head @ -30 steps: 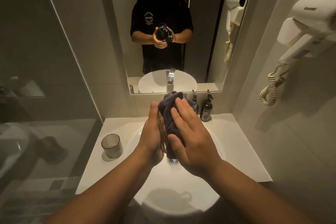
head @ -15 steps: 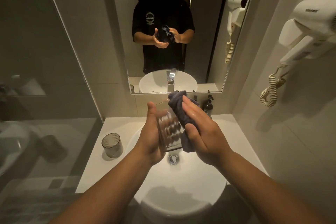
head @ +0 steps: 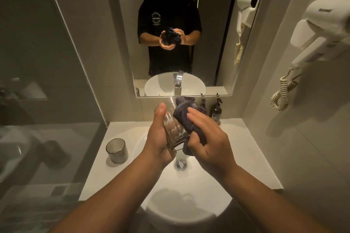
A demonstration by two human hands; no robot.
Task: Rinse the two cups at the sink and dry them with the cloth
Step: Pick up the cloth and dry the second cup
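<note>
Holding a ribbed glass cup (head: 173, 128) tilted over the sink (head: 191, 191), the left hand (head: 161, 138) has its thumb up along the near side and its fingers curled round the far side, which I can't actually see. The cup's mouth points away and up toward the mirror (head: 181, 30), and the rim is kinda hard to make out against the wall. The right hand (head: 210, 143) grips a dark cloth (head: 186, 117), bunched up against the cup's right side, with the top of it poking up by the rim. How far the cloth goes into the cup I honestly can't tell. The bottom end of the cloth hangs under the right palm, mostly covered by the fingers.

The second cup (head: 116, 150) stands upright on the counter (head: 121, 132), well to the left of the left hand, nothing touching it. The drain (head: 180, 165) sits just below both hands. Just beyond the right hand there's a dark pump bottle (head: 216, 110) against the wall, and another one beside it is mostly blocked by the cloth. The tap only shows up in the mirror; the hands and cup cover the real one. Off to the right of the right hand, a white hair dryer (head: 322, 30) hangs on the wall with its coiled cord, cut off at the frame edge. On the left is a glass panel (head: 47, 100) with blurry reflections.
</note>
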